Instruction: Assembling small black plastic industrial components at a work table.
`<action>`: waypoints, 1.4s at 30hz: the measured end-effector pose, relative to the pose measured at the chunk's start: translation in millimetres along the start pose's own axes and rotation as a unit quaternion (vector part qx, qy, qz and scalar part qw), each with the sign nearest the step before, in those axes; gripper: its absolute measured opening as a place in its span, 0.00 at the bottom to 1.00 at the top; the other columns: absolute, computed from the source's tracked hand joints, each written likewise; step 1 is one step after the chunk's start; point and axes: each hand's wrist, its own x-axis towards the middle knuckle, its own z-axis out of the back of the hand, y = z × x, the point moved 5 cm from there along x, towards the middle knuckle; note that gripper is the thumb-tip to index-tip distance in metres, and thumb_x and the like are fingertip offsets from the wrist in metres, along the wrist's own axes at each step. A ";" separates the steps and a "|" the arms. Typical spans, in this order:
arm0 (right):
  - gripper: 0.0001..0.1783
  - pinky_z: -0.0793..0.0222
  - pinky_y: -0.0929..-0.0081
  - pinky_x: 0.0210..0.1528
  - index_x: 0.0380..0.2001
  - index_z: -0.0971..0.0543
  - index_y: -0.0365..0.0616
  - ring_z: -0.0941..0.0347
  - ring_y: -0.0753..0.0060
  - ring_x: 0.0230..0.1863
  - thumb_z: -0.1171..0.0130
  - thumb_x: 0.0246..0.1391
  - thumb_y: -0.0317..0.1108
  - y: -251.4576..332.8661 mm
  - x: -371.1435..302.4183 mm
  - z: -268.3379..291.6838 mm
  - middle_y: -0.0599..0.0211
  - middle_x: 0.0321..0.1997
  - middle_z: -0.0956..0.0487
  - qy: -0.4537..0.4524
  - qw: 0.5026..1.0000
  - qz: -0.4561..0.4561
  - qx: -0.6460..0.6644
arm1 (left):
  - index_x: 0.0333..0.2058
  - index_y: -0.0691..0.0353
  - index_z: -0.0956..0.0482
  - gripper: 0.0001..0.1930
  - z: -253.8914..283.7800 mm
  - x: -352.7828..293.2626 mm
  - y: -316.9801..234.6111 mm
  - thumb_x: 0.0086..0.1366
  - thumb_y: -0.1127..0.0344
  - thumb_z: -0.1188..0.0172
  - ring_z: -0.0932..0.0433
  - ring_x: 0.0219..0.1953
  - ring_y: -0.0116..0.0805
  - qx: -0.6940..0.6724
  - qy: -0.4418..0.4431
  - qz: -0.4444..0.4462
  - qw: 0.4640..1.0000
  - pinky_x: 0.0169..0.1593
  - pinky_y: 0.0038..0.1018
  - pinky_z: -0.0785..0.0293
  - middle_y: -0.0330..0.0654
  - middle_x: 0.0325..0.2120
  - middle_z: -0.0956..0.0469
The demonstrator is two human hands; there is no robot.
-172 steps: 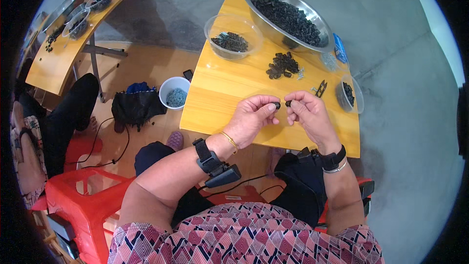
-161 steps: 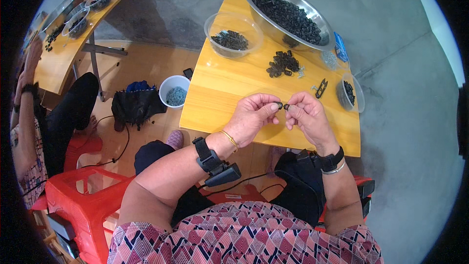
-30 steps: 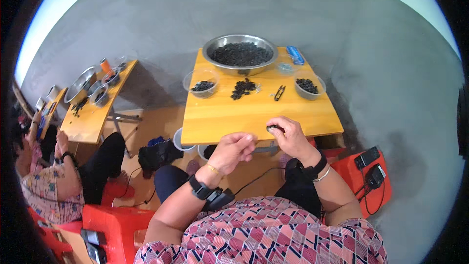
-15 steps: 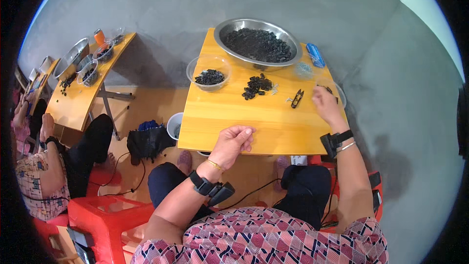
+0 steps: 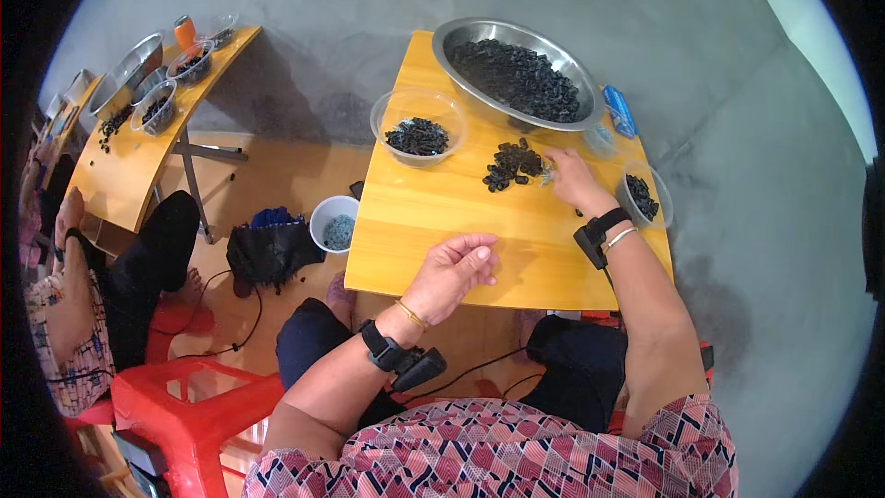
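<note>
Over the near part of the yellow table [image 5: 433,249], my left hand [image 5: 456,274] is closed, its fingers curled in toward the thumb. Anything it holds is too small or hidden. My right hand [image 5: 573,179] reaches down beside a loose pile of small black pieces [image 5: 512,166]. Its fingertips are drawn together at a few small pale slivers [image 5: 547,172] on the pile's right edge; what is between them cannot be made out. The thread snips are mostly covered by my right hand and wrist.
A steel basin [image 5: 590,83] full of black pieces stands at the back. Clear bowls with black pieces sit left [image 5: 380,120] and right [image 5: 666,212]. A blue packet [image 5: 619,111] lies behind. A white bucket [image 5: 318,221] and a red stool [image 5: 175,392] stand lower left; another person sits beyond.
My right hand has moved left from above the right-hand bowl to the pale slivers by the pile, uncovering that bowl. My left hand stays closed in nearly the same place. The view has shifted slightly.
</note>
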 end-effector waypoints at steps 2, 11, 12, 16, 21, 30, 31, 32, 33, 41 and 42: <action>0.18 0.39 0.63 0.45 0.39 0.30 0.41 0.37 0.46 0.44 0.52 0.39 0.21 3.1 -2.7 -2.7 0.47 0.37 0.32 0.013 1.000 0.012 -0.010 | 0.43 0.66 0.33 0.12 -0.8 -1.0 -2.6 0.60 0.70 0.53 0.30 0.30 0.26 -0.014 0.000 0.008 1.000 0.37 0.25 0.30 0.40 0.30 0.28; 0.14 0.39 0.63 0.45 0.35 0.29 0.37 0.35 0.49 0.42 0.49 0.41 0.26 44.6 -33.0 5.4 0.49 0.37 0.31 0.052 0.997 0.062 0.009 | 0.46 0.65 0.37 0.15 3.5 4.6 -1.5 0.60 0.69 0.52 0.30 0.31 0.26 -0.032 0.011 0.019 0.999 0.38 0.26 0.30 0.41 0.31 0.29; 0.13 0.38 0.63 0.44 0.35 0.29 0.37 0.35 0.50 0.41 0.49 0.41 0.26 48.2 -34.9 6.7 0.50 0.37 0.30 0.049 0.995 0.086 0.016 | 0.46 0.66 0.37 0.16 3.8 5.0 -1.8 0.59 0.70 0.51 0.30 0.31 0.26 -0.035 0.008 0.018 0.999 0.37 0.26 0.30 0.41 0.31 0.29; 0.13 0.36 0.66 0.42 0.36 0.29 0.38 0.32 0.52 0.38 0.48 0.42 0.27 39.5 -37.0 20.6 0.53 0.35 0.28 -0.019 0.996 0.077 -0.029 | 0.46 0.66 0.37 0.16 -0.2 4.3 -4.2 0.59 0.70 0.51 0.30 0.32 0.26 -0.034 0.005 0.020 0.999 0.38 0.26 0.29 0.41 0.31 0.29; 0.07 0.36 0.63 0.37 0.28 0.29 0.39 0.32 0.51 0.35 0.50 0.43 0.29 53.9 -25.6 19.9 0.53 0.29 0.27 0.017 0.997 0.045 0.055 | 0.45 0.66 0.35 0.15 2.3 2.9 -1.5 0.60 0.69 0.53 0.30 0.32 0.27 -0.026 0.017 0.015 0.999 0.38 0.26 0.30 0.41 0.32 0.29; 0.06 0.37 0.62 0.34 0.26 0.30 0.39 0.32 0.51 0.34 0.50 0.42 0.29 54.0 -9.9 -5.9 0.53 0.29 0.28 0.034 0.991 0.126 -0.028 | 0.44 0.65 0.34 0.13 -1.6 4.5 2.9 0.60 0.69 0.53 0.30 0.32 0.27 -0.008 0.026 0.032 0.999 0.39 0.26 0.30 0.40 0.32 0.29; 0.06 0.37 0.62 0.34 0.26 0.30 0.39 0.32 0.51 0.34 0.50 0.42 0.29 51.4 -11.5 -2.5 0.53 0.29 0.28 0.039 0.992 0.119 -0.028 | 0.44 0.65 0.34 0.13 -0.6 4.7 4.6 0.60 0.69 0.53 0.30 0.32 0.27 -0.012 0.027 0.040 0.999 0.39 0.26 0.30 0.40 0.32 0.29; 0.06 0.37 0.63 0.34 0.26 0.30 0.39 0.32 0.51 0.33 0.50 0.42 0.29 54.0 -12.8 12.0 0.53 0.29 0.28 0.004 0.992 0.126 0.013 | 0.44 0.66 0.34 0.13 0.3 5.7 2.4 0.60 0.69 0.53 0.30 0.32 0.27 -0.007 0.029 0.033 0.999 0.39 0.26 0.30 0.40 0.32 0.29; 0.06 0.37 0.63 0.33 0.26 0.30 0.38 0.32 0.51 0.33 0.49 0.42 0.29 56.6 -17.2 28.2 0.53 0.28 0.29 -0.032 0.989 0.132 0.053 | 0.44 0.66 0.33 0.13 0.6 6.8 0.5 0.60 0.69 0.53 0.30 0.32 0.27 -0.003 0.032 0.026 0.999 0.39 0.26 0.30 0.40 0.31 0.28; 0.06 0.37 0.65 0.32 0.27 0.32 0.39 0.32 0.52 0.31 0.49 0.43 0.28 69.9 -96.3 26.4 0.53 0.26 0.29 0.092 0.987 0.083 0.101 | 0.43 0.66 0.32 0.13 -1.2 10.4 -0.8 0.60 0.69 0.53 0.29 0.31 0.26 -0.012 0.013 0.033 0.999 0.38 0.27 0.30 0.41 0.31 0.28; 0.06 0.37 0.65 0.31 0.27 0.33 0.38 0.31 0.53 0.30 0.49 0.43 0.28 68.1 -97.6 20.2 0.54 0.25 0.29 0.097 0.991 0.064 0.073 | 0.42 0.66 0.32 0.12 -1.9 10.4 -0.4 0.60 0.70 0.53 0.29 0.31 0.26 -0.015 0.016 0.036 0.999 0.38 0.27 0.30 0.41 0.31 0.28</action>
